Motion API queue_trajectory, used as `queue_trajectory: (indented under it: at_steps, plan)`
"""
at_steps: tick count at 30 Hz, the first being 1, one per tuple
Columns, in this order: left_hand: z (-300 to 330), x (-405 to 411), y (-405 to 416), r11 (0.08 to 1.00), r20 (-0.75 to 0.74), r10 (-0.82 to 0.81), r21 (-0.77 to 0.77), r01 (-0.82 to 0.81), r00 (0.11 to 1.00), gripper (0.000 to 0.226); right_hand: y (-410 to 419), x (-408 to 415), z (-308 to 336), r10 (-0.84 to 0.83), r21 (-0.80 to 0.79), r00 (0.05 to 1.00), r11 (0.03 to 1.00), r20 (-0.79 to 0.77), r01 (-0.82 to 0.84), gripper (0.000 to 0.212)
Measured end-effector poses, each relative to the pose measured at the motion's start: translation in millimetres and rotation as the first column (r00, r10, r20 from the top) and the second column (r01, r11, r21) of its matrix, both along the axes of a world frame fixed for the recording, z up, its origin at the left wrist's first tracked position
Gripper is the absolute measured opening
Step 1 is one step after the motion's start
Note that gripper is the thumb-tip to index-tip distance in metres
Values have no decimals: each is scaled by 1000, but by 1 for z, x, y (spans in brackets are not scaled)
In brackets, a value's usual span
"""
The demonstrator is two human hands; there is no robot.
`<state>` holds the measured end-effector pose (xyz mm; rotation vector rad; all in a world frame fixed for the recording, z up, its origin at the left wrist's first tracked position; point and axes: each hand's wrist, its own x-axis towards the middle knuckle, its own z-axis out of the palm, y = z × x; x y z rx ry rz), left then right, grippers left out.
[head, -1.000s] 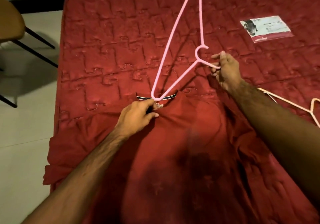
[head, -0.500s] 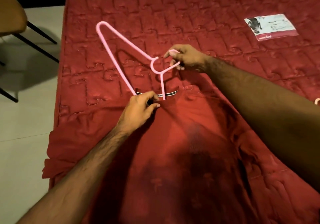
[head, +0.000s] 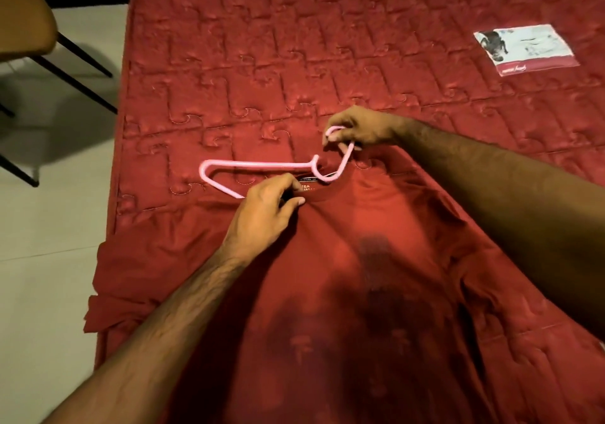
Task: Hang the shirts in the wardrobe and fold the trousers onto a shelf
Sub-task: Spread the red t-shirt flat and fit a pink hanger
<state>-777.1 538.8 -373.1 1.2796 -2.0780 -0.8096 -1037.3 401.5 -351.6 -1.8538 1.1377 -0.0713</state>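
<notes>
- Shirt (head: 343,292): red, spread flat on the mattress (head: 294,63), collar away from the person; dark patch down the middle of the chest; one sleeve hangs over the mattress's left edge.
- Collar label (head: 306,187): dark strip with pale lettering, just inside the neck opening, partly covered by fingers.
- Hanger (head: 255,165): pink, lying almost level above the collar; its bend points left over the mattress, one end runs under the left hand, the hook part sits at the neck opening.
- Left hand (head: 265,207): thumb and fingers pinch the collar at the neck opening.
- Right hand (head: 360,127): fingers curled round the hanger's hook end, just beyond the collar.
- Mattress: red, quilted in a puzzle pattern, bearing a printed label (head: 523,48) at far right.
- Chair (head: 23,14): brown seat, dark legs, on the pale floor (head: 49,260) to the left, well apart from the shirt.
</notes>
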Motion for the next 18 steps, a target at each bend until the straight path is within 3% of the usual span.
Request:
queue_trajectory:
  at_steps: [4, 8, 14, 18]
  plan:
    - [9, 22, 5, 987, 250, -125, -71, 147, 960, 16, -6, -35, 16, 29, -88, 991, 995, -128, -40, 11]
    - [8, 63, -8, 936, 585, -229, -86, 341, 778, 23, 1, -42, 27, -6, -204, 978, 978, -211, -38, 13]
    - [23, 98, -35, 961, 628, -104, -135, 240, 772, 48, 20, -43, 19, -88, -381, 986, 924, -138, 29, 18]
    - [23, 104, -47, 965, 635, -123, -102, 240, 763, 40, 19, -42, 16, -23, -475, 985, 877, -173, -63, 11]
